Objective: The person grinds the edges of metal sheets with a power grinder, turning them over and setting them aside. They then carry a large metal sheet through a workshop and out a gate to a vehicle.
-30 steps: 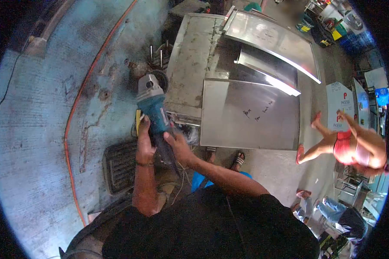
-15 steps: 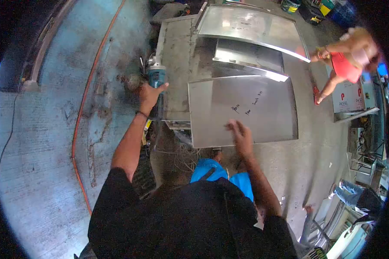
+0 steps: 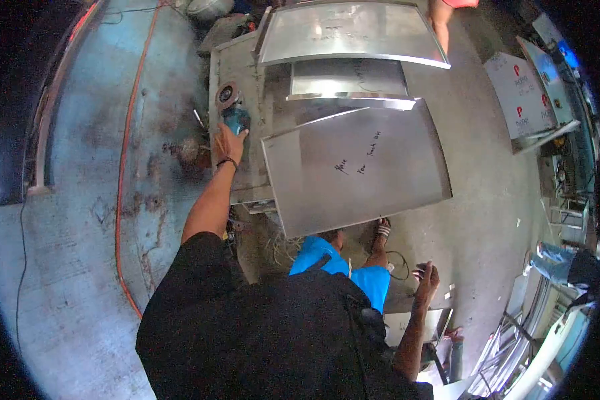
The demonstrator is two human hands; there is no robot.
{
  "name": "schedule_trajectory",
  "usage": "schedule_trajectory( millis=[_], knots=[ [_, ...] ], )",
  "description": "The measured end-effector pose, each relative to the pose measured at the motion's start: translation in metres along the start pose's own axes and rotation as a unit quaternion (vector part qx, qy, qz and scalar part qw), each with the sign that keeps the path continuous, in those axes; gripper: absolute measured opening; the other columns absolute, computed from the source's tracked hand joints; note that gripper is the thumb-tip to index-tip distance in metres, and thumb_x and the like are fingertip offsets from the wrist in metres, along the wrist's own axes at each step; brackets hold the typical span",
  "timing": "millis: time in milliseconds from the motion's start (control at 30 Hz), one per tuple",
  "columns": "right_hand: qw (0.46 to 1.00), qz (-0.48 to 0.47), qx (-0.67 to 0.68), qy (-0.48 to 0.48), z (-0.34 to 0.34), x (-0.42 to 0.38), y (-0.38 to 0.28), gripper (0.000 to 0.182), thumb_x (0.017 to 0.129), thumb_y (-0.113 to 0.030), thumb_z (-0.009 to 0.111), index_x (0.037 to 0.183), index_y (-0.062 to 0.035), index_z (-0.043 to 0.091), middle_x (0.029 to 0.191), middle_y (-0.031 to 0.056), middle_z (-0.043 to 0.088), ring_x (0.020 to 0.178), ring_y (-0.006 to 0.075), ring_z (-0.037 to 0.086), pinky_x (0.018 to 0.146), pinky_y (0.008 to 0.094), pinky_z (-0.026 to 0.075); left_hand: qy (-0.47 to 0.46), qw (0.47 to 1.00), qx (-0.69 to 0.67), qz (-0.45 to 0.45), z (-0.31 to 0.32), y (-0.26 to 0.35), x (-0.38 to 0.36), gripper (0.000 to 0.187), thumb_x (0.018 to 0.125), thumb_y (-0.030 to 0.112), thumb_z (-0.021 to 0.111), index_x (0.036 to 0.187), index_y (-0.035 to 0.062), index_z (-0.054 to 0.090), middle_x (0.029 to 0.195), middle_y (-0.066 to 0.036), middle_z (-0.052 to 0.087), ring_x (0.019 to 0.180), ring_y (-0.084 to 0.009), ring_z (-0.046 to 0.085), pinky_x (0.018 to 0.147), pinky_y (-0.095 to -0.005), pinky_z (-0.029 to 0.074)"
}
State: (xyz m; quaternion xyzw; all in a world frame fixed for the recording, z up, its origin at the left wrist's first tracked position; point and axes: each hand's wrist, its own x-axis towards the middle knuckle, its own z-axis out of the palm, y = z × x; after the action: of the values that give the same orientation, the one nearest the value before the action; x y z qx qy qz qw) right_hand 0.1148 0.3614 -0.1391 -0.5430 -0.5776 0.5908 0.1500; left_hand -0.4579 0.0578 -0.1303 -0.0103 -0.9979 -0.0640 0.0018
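Observation:
My left hand [image 3: 229, 143] is closed around the blue body of an angle grinder [image 3: 235, 121]. The grinder's round disc [image 3: 228, 95] faces up, over the left part of the metal-topped worktable [image 3: 243, 167]. To the right of that hand lies a shallow sheet-metal tray [image 3: 397, 170] with handwriting on it, set askew and reaching past the table. Out to the right of my body, away from the tray, my right hand [image 3: 428, 280] hangs over the floor. Its fingers look loosely bent and apart, with nothing visible in them.
Behind the tray are a smaller metal panel [image 3: 347, 77] and a larger one [image 3: 353, 33]. An orange hose [image 3: 121, 200] runs along the floor at left. A person's leg [image 3: 440, 27] shows at the top. Printed white boards [image 3: 520, 97] lean at right.
My right hand has left the tray and swung down to the right. The grinder has turned so its disc shows. The tray sits more tilted, and the other person is mostly out of view.

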Motion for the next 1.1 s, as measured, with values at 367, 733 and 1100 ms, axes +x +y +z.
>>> schedule_trajectory(
  millis=[367,733,1100],
  knots=[
    [0.963,0.146,-0.143,0.176,-0.032,-0.076,0.024,0.047,0.091,-0.042,0.061,0.108,0.0017,0.064,0.102,0.0228,0.067,0.093,0.0333,0.065,0.081,0.0417,0.049,-0.039,0.964,0.231,0.125,0.078,-0.053,0.073,0.043,0.095,0.034,0.057,0.12,-0.001,0.056,0.105,-0.019,0.064,0.086,-0.0377,0.063,0.075,-0.0455,0.051],
    [0.916,0.206,-0.089,0.332,-0.092,-0.148,0.084,0.048,0.091,-0.043,0.057,0.102,0.0034,0.064,0.099,0.0264,0.066,0.097,0.0418,0.063,0.083,0.0465,0.048,0.263,0.927,0.002,0.268,0.036,0.139,0.023,0.042,0.095,0.033,0.057,0.118,-0.0015,0.056,0.107,-0.019,0.063,0.09,-0.0374,0.061,0.079,-0.0447,0.049],
    [0.909,0.232,-0.061,0.342,-0.219,-0.105,0.184,0.048,0.091,-0.043,0.06,0.104,0.0029,0.065,0.098,0.0243,0.068,0.095,0.0357,0.066,0.082,0.0443,0.051,0.232,0.737,-0.233,0.59,-0.018,0.326,-0.16,0.04,0.096,0.032,0.056,0.116,-0.002,0.057,0.109,-0.019,0.061,0.095,-0.0371,0.06,0.083,-0.0439,0.048]
  ],
)
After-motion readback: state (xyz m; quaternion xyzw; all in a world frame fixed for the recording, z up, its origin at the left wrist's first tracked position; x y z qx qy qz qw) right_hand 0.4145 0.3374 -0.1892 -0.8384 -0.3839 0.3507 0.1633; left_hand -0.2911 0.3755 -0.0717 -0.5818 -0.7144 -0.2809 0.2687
